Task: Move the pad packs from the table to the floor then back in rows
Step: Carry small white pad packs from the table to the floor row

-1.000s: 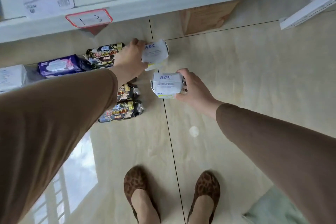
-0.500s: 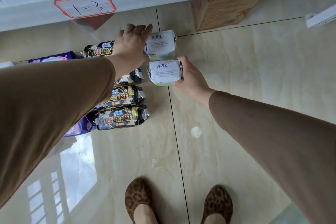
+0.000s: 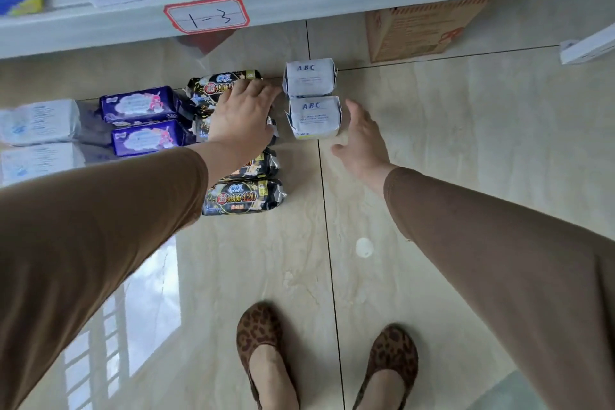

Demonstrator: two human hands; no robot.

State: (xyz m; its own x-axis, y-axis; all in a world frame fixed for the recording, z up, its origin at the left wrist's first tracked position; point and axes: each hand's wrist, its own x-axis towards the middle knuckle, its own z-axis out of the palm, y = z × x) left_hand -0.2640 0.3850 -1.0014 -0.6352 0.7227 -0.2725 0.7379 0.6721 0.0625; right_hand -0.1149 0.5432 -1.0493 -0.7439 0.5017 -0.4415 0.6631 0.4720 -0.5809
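Observation:
Two white ABC pad packs lie on the tiled floor, the far pack point(image 3: 309, 77) touching the near pack point(image 3: 314, 117). My left hand point(image 3: 244, 115) hovers open just left of them, over a column of black pad packs point(image 3: 244, 197) that it partly hides. My right hand point(image 3: 361, 140) is open to the right of the near ABC pack, fingers apart, holding nothing. Further left lie two purple packs point(image 3: 139, 105) and pale white packs point(image 3: 38, 121) in rows.
A white table edge point(image 3: 299, 0) with a red-bordered label "1-3" point(image 3: 207, 15) overhangs the floor, with boxes and tubs on top. A cardboard box point(image 3: 416, 28) stands under it at the right. My two feet in leopard shoes point(image 3: 263, 339) stand below on the tiles.
Both hands have let go of the two ABC packs, which now lie on the floor. The left hand drew back leftward, the right hand back to the right.

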